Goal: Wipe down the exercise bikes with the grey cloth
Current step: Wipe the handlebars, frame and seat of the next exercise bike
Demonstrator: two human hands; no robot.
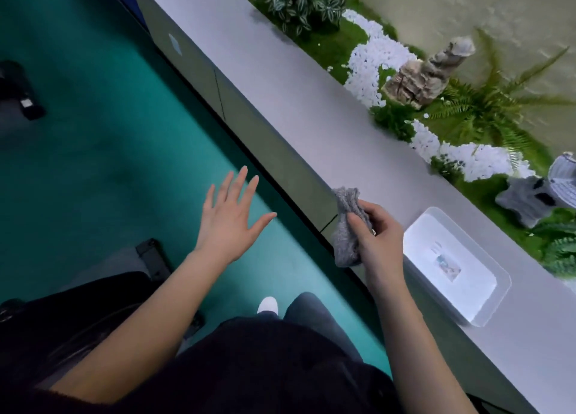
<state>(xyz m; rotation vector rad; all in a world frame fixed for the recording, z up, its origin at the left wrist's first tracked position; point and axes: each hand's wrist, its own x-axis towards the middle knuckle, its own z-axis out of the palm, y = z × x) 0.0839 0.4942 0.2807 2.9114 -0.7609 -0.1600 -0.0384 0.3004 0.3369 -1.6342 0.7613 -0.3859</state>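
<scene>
My right hand (375,231) grips the grey cloth (346,226), bunched up and hanging down, just at the front edge of a long grey ledge (280,80). My left hand (232,214) is held out over the teal floor with fingers spread and straight, holding nothing. Dark parts of exercise equipment show at the lower left (78,314) and at the far left edge (18,89); too little of them is visible to tell more.
A white plastic tray (495,292) sits on the ledge to the right of my right hand. Behind the ledge runs a planter with green plants (299,2), white pebbles (371,61) and stone ornaments (427,71). The teal floor (109,149) stretches to the left.
</scene>
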